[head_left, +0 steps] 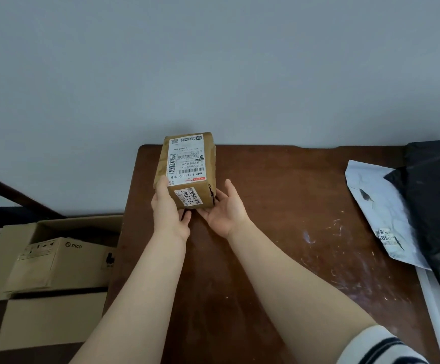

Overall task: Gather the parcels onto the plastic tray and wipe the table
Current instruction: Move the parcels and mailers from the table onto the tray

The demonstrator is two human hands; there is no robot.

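The left hand [170, 208] grips the labelled brown cardboard box [187, 164] by its left side. The right hand [225, 208] cups it from beneath, thumb spread. The box is over the far-left part of the scuffed brown wooden table [279, 206]. A grey plastic mailer [379, 206] and a black plastic bag [434, 206] already lie partly on the pale plastic tray [439, 306] at the right. I judge this box is still to be moved there, and the wiping is not yet begun.

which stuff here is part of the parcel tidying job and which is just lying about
Job: box, gripped by left hand, propped by right hand; white mailer; black bag; tray; table.
Lying about: PICO carton left of the table.
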